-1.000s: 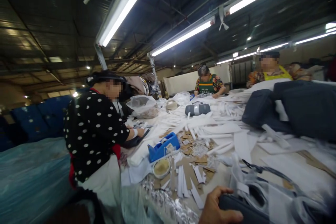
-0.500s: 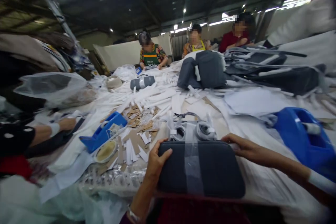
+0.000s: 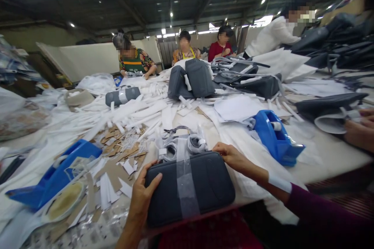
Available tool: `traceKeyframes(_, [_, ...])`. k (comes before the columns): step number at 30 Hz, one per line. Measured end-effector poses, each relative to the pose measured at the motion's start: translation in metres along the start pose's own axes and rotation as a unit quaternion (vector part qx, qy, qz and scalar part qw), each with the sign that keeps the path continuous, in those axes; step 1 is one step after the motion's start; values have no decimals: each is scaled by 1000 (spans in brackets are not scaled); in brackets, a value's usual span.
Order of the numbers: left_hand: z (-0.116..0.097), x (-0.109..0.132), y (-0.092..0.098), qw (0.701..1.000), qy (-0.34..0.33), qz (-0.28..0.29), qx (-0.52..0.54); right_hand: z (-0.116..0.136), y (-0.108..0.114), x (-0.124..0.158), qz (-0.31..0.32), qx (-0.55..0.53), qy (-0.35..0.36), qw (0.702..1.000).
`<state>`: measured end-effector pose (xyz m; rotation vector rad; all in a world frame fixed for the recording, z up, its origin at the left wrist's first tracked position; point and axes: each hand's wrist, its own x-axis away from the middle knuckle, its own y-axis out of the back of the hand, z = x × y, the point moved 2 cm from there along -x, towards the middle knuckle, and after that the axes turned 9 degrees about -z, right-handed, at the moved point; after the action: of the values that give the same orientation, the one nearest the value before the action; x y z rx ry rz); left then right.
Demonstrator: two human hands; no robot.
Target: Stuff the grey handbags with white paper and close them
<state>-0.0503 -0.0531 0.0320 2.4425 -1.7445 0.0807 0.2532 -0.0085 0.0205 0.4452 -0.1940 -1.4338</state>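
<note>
A dark blue-grey zipped bag lies at the table's front edge, tilted towards me. A band of clear tape runs across its middle, and rolled grey straps sit behind its top edge. My left hand grips the bag's left end, thumb on the front face and fingers behind. At the upper right corner, my right hand has its fingers curled closed against the bag; the fingertips are partly hidden. White tape is wrapped round my right wrist.
Blue tape dispensers stand left and right. Cardboard scraps and white paper rolls cover the table. More dark bags are piled behind. Several co-workers sit or stand opposite; another person's hands work at the right edge.
My view has turned right, so the scene sits further left. My right hand has closed in against the bag's upper corner. The left hand keeps its grip.
</note>
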Motion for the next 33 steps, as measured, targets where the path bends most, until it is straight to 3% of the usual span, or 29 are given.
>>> traceKeyframes(3, [6,-4,1,1000,-6,5,-2,-2,-1,5,-5,-50,-34,998])
traceKeyframes(9, [22,-18,6,998,-48,12,-27,-5,-18,12,-100,-197,-145,965])
traceKeyframes(13, [23,-17,6,998,-58,26,-23,-5,-24,14,-78,-231,-166,956])
traceKeyframes(18, [21,-15,6,998,-57,14,-26,2,-10,20,17,-174,-160,972])
traceKeyframes(23, [26,-17,8,995,-79,-3,-66,11,-4,33,-62,-107,-151,981])
traceKeyframes(27, [33,-20,10,988,-105,-18,-113,9,-27,41,-74,-49,-172,981])
traceKeyframes(31, [38,-24,11,980,-115,-41,-154,0,-43,42,-165,26,-199,966])
traceKeyframes(33, [38,-25,10,983,-109,-35,-145,-2,-45,40,-178,48,-202,962])
